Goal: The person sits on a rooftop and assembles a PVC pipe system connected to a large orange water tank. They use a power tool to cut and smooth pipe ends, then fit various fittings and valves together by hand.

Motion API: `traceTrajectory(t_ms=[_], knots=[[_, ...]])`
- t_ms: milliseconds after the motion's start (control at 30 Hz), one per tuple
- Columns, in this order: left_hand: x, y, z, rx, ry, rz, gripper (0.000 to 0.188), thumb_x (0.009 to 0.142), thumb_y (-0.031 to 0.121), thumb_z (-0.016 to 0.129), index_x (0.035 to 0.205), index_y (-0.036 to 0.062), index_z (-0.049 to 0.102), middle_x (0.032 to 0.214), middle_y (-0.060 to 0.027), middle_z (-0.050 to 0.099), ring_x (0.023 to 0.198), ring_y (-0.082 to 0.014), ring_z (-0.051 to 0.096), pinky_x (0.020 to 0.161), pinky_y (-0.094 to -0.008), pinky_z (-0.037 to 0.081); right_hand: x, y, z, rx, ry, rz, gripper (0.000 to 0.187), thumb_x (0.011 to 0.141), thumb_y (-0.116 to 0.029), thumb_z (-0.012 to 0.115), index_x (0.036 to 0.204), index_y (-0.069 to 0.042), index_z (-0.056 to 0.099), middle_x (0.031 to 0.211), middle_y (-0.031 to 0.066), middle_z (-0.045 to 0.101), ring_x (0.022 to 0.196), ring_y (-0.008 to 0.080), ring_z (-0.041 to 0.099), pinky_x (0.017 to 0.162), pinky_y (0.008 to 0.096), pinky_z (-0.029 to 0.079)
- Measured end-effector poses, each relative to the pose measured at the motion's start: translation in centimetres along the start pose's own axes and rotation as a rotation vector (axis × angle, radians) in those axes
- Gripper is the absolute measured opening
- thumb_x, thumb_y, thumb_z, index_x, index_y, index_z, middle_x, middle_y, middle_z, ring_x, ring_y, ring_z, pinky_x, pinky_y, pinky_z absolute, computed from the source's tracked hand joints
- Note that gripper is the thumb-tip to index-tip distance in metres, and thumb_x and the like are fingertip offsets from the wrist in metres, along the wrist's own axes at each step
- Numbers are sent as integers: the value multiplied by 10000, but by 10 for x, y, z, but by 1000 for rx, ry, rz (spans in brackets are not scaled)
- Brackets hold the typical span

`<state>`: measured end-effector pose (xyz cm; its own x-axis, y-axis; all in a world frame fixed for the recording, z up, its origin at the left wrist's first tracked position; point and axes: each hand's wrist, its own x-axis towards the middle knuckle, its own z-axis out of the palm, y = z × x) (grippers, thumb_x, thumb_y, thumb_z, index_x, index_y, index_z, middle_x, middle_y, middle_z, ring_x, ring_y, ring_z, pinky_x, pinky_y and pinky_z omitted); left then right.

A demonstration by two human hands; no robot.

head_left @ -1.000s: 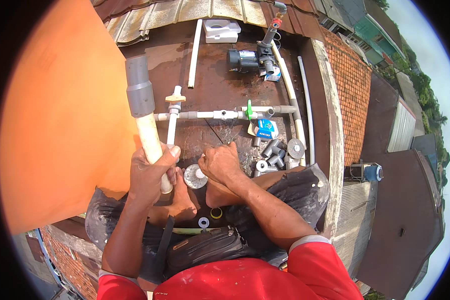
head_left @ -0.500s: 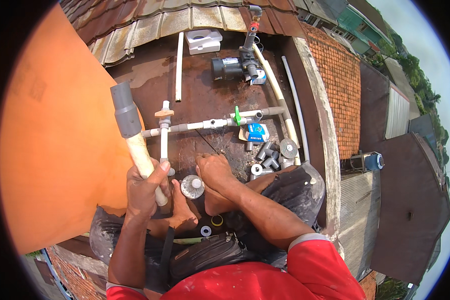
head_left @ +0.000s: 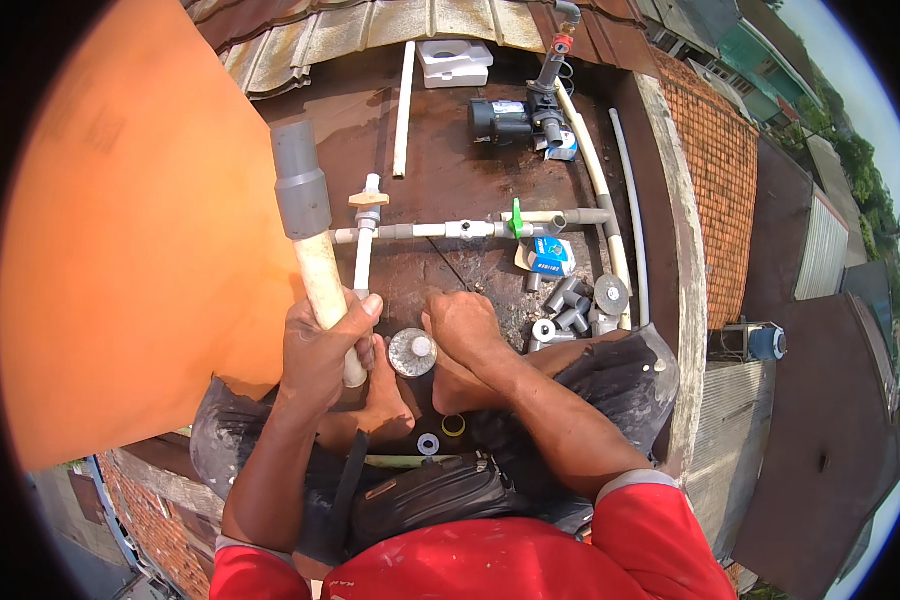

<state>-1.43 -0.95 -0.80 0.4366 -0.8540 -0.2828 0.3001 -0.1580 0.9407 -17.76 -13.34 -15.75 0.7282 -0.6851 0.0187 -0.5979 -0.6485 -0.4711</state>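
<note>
My left hand (head_left: pixel 320 345) grips a cream pipe (head_left: pixel 318 275) and holds it nearly upright. A grey socket (head_left: pixel 300 180) caps its upper end. My right hand (head_left: pixel 462 325) rests knuckles up on the brown floor, fingers curled under, right beside a small round grey tin (head_left: pixel 412 352). Whatever is under those fingers is hidden. My bare feet (head_left: pixel 385 400) sit just below the tin. In front of both hands lies a run of white and grey pipe (head_left: pixel 450 230) with a cream-handled valve (head_left: pixel 369 199) and a green-handled valve (head_left: pixel 516 218).
A large orange tank (head_left: pixel 140 250) fills the left. Grey fittings (head_left: pixel 570 300) and a blue-and-white box (head_left: pixel 550 255) lie to the right. A dark pump (head_left: pixel 515 118), a loose white pipe (head_left: pixel 403 110) and a white block (head_left: pixel 455 62) lie farther off. The roof edge (head_left: pixel 685 300) drops away at right.
The view has swayed a little with my head. My left hand keeps its grip on the pipe and my right hand stays beside the tin.
</note>
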Motion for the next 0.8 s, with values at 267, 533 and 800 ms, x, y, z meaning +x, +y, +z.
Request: traceTrajectory(t_ms=[267,533,800], knots=[[0,4,-6,33,-32,-3,250,1024,186,808,891,71,631,697,0,616,559,-83,581,544,-272,487,-3,0,4,-124,-126,39,324,1033,-377,655,1096,-90,791,881,187,797,890,392,772,923,564,543],[1,0,-2,35,-17,18,225,1045,167,772,925,56,617,645,-14,592,494,-89,551,446,-267,464,-5,2,10,-202,62,-17,358,1040,-418,644,1060,-111,829,836,162,800,888,353,763,934,540,461],[4,-2,-1,56,20,-42,213,1035,167,783,971,52,616,657,-20,594,506,-94,545,455,-290,471,-4,4,5,-190,67,-36,364,1016,-435,671,972,-106,821,839,159,800,830,366,770,927,538,475]])
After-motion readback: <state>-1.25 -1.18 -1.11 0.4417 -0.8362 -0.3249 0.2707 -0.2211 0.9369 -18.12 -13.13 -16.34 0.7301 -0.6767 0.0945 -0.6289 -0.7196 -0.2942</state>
